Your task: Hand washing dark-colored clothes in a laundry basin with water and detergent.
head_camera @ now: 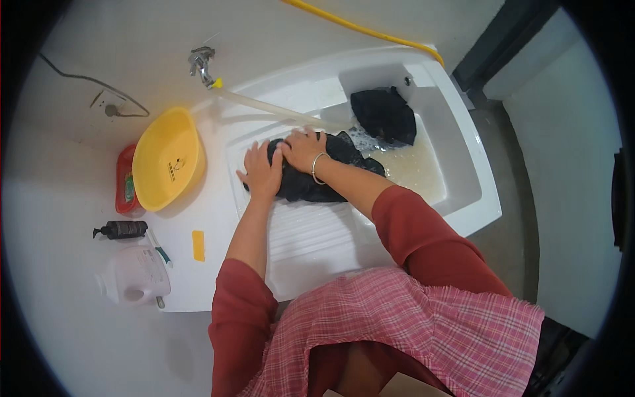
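Note:
A bundled wet black cloth [317, 186] lies across the ribbed washboard [312, 231] of a white laundry sink [469, 144] and reaches towards its basin. My left hand [262, 171] presses on the cloth's left end, palm down and fingers spread. Beside it, my right hand [301, 151], with a bangle [314, 168] at the wrist, rests on top of the same cloth. Its fingertips are blurred, so a grip cannot be made out. Another black cloth [382, 114] sits partly in the cloudy water [414, 171] of the basin. Foam shows near the end of a pale hose [278, 110].
The hose runs from a wall tap [201, 64]. On the left ledge stand a yellow basin [166, 159], a red basket [124, 183], a black pump bottle [124, 230], a brush [159, 249], a yellow bar [198, 245] and a translucent jug [139, 273]. A yellow hose [357, 29] hangs behind.

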Action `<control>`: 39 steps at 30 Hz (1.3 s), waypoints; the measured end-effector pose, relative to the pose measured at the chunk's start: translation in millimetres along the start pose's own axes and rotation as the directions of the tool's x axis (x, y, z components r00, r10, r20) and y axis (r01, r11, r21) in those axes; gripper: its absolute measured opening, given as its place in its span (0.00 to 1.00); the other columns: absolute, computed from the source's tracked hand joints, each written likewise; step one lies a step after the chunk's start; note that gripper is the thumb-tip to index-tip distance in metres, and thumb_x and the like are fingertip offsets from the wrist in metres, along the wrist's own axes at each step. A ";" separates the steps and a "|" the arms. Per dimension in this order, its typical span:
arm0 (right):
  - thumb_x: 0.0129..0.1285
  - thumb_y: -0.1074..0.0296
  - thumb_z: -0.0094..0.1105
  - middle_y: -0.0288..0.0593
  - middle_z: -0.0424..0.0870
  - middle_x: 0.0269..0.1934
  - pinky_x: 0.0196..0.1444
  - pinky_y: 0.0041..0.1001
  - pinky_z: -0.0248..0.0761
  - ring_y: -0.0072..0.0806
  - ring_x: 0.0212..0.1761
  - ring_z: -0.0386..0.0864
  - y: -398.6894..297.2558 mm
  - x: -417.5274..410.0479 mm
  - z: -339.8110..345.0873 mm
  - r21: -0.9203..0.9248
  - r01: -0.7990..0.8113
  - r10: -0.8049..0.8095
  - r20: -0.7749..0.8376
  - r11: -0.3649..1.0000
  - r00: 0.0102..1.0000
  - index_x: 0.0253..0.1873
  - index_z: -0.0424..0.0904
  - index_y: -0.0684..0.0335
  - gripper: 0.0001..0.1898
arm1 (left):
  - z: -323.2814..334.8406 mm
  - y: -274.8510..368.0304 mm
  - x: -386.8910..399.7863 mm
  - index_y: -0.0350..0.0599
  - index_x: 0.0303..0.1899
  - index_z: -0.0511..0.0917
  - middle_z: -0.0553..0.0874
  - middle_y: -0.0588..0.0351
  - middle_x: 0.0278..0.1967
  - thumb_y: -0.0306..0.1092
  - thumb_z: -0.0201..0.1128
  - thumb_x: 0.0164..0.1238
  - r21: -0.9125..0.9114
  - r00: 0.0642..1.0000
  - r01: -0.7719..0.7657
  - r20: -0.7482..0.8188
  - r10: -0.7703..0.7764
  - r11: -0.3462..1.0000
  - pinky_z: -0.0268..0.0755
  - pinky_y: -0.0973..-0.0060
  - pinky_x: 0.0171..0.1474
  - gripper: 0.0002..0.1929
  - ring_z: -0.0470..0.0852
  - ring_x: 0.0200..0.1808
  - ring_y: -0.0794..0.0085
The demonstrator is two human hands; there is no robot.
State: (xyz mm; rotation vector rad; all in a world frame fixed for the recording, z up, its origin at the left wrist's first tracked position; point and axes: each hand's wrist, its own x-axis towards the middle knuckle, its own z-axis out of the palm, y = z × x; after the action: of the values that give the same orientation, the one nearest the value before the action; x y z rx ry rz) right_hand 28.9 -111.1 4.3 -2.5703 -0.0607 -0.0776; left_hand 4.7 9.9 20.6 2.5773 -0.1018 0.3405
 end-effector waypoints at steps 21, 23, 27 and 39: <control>0.54 0.47 0.59 0.54 0.64 0.59 0.62 0.50 0.48 0.48 0.63 0.60 15.8 -103.6 -58.9 0.156 0.469 -0.456 -0.112 0.870 0.883 0.43 0.74 0.56 0.20 | -31.8 0.4 -110.3 0.36 0.50 0.70 0.68 0.35 0.56 0.35 0.59 0.59 -0.200 0.960 -0.274 -0.007 0.278 0.941 0.52 0.53 0.62 0.19 0.64 0.58 0.44; 0.52 0.46 0.61 0.53 0.66 0.56 0.62 0.52 0.46 0.48 0.64 0.59 23.7 -122.7 -50.8 0.181 0.488 -0.478 -0.097 0.854 0.873 0.42 0.75 0.56 0.21 | -39.8 11.9 -131.7 0.34 0.50 0.69 0.68 0.35 0.55 0.31 0.60 0.56 -0.111 0.948 -0.313 0.024 0.318 0.943 0.53 0.53 0.61 0.20 0.65 0.58 0.44; 0.59 0.48 0.53 0.46 0.78 0.44 0.57 0.45 0.55 0.41 0.54 0.69 2.7 -25.5 -25.9 0.233 0.128 -0.137 0.024 0.964 0.990 0.40 0.80 0.62 0.20 | 7.0 -19.3 -31.9 0.36 0.48 0.73 0.76 0.43 0.48 0.36 0.53 0.63 -0.143 0.985 -0.169 -0.051 0.163 0.975 0.54 0.57 0.62 0.16 0.71 0.54 0.52; 0.50 0.49 0.68 0.53 0.76 0.50 0.57 0.29 0.65 0.40 0.52 0.74 142.6 -85.4 -29.3 0.687 -0.310 0.170 0.266 0.657 0.949 0.59 0.68 0.64 0.36 | -28.8 6.4 -65.4 0.41 0.58 0.68 0.65 0.45 0.63 0.47 0.67 0.52 -0.084 0.947 -0.321 -0.009 0.322 0.943 0.49 0.55 0.66 0.33 0.60 0.65 0.52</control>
State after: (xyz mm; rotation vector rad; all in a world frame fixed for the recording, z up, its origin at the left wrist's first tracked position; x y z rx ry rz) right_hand -49.0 -249.3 -53.6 -1.7482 0.1599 0.2416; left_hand -65.7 19.8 30.5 2.4741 -0.5326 0.4394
